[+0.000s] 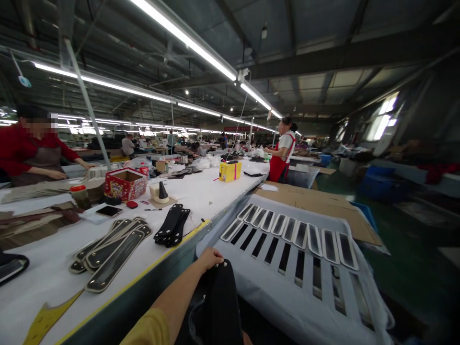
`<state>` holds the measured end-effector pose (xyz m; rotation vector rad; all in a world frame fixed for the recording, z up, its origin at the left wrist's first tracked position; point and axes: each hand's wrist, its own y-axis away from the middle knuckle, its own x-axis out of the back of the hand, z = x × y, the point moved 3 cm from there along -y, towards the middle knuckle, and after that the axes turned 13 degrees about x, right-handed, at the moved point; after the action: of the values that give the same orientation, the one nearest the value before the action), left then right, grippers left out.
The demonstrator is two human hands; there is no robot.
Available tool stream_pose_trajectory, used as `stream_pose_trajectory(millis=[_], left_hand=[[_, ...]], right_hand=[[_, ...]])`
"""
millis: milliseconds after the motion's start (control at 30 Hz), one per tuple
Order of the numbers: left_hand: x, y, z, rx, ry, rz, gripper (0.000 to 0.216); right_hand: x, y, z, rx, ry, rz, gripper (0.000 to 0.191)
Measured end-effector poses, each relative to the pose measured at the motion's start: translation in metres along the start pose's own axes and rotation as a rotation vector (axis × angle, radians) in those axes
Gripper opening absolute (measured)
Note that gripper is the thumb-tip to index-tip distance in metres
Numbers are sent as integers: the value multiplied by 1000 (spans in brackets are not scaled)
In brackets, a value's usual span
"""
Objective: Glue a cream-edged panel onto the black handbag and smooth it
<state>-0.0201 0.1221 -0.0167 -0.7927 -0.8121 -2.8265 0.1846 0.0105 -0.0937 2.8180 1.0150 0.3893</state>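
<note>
My left hand [210, 258] pinches the top end of a long black padded-looking piece [223, 304], close to a small shiny stud. The piece hangs upright below the table's edge, its lower part out of frame. Of my right hand [246, 338] only a sliver shows beside the piece's lower right edge; its fingers are hidden. On the table to the left lie a stack of black strips with studs [172, 225] and several dark strips with pale edges [115, 249].
To the right, a cloth-covered surface [273, 297] holds rows of pale-framed dark panels [288, 227]. On the white table [201, 201] stand a red patterned box [125, 184], a yellow box [230, 171] and a black cone [163, 192]. Co-workers stand at left [32, 148] and beyond [282, 153].
</note>
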Motion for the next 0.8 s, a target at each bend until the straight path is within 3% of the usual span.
stream_pose_trajectory(millis=[133,200,333,400,467,567,600,667,733,800], left_hand=[[-31,-8,21,-4,75,-42,27],[-48,-13,31,-3,118,-89,27],[-74,-15,45,-7,236,-190,28],[-68,-9,46,-11,313,-183,30],[-46,2,38,-11,386,-125,33],[0,37,1,-14,477,25,42],[12,55,-18,-15,507,95,46],[25,95,-66,18,575,267,55],[17,135,-117,122,652,406,58],[-15,163,-161,382,895,365,56]], right_hand=[[-9,34,-23,114,-226,69,85],[-16,46,-39,150,-443,122,78],[-36,48,-62,158,-750,-143,60],[-38,42,-61,119,-775,-266,51],[-31,37,-53,58,-755,-369,43],[2,30,-32,-77,-608,-398,35],[20,25,-26,-110,-531,-325,33],[61,10,-18,-64,-404,-31,30],[94,-10,-18,2,-396,206,26],[110,-37,-24,65,-407,343,27]])
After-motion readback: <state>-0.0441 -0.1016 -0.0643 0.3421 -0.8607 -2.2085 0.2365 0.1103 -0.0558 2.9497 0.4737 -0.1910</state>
